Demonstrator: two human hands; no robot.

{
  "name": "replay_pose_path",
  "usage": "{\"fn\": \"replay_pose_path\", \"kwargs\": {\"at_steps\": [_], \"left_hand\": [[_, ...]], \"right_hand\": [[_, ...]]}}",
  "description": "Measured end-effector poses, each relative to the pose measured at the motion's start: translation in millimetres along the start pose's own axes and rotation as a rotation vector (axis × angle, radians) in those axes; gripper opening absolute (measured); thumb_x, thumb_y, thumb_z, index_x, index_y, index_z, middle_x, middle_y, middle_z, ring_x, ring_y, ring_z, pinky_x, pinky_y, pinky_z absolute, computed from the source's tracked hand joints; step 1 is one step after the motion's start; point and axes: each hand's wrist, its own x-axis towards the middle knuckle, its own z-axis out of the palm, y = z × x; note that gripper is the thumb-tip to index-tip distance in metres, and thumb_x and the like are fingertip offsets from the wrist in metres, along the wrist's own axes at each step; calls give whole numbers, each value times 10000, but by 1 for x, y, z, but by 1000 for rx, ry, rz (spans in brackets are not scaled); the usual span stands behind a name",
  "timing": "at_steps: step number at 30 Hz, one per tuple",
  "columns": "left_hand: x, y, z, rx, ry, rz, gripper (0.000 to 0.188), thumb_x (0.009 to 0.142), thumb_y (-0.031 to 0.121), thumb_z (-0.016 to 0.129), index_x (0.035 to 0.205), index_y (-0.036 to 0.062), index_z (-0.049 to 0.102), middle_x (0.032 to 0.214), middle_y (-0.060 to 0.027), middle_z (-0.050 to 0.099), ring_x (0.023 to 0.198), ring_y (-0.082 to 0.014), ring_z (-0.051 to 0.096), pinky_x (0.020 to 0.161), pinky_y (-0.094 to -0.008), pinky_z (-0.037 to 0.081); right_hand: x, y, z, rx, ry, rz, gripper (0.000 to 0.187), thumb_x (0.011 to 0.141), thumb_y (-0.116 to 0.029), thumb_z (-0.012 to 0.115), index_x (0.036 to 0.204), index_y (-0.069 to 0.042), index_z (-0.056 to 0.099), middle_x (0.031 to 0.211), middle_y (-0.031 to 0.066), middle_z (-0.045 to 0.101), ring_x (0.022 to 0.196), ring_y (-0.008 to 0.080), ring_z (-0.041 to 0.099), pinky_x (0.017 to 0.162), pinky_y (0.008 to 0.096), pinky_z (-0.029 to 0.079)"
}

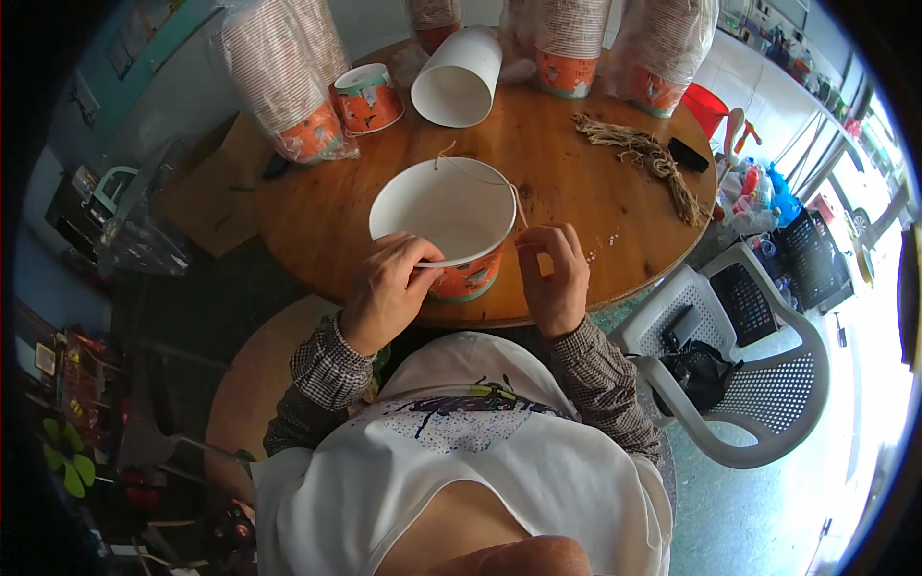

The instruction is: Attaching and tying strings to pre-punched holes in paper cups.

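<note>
Bucket (444, 219) stands with rim pinched by left hand (392, 288), right hand (557, 278) (grip unclear) curled near string (520, 204).

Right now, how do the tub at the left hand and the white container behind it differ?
The front tub stands upright; the white container lies on its side.
The front tub's outside is printed orange; the white container's is plain white.
The left hand grips the front tub's rim; no hand touches the white container.
Both: white inside.
</note>
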Motion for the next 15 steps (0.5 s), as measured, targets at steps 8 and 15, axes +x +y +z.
{"fn": "replay_pose_path", "kwargs": {"at_steps": [8, 15], "left_hand": [[-4, -3, -8, -30, -45, 88, 125, 798, 39, 662, 844, 47, 546, 769, -89, 613, 738, -306, 612, 944, -455, 419], [-8, -12, -10, -178, 15, 74, 57, 864, 57, 601, 849, 40, 548, 739, -93, 593, 688, -285, 604, 867, -406, 447]], "right_hand": [[17, -26, 12, -148, -64, -305, 184, 727, -12, 659, 892, -75, 606, 872, 76, 620, 890, 296, 565, 805, 388, 457], [14, -32, 24, -124, -97, -268, 135, 777, -61, 677, 892, -76, 609, 785, 57, 628, 757, 263, 591, 825, 382, 441]]}}
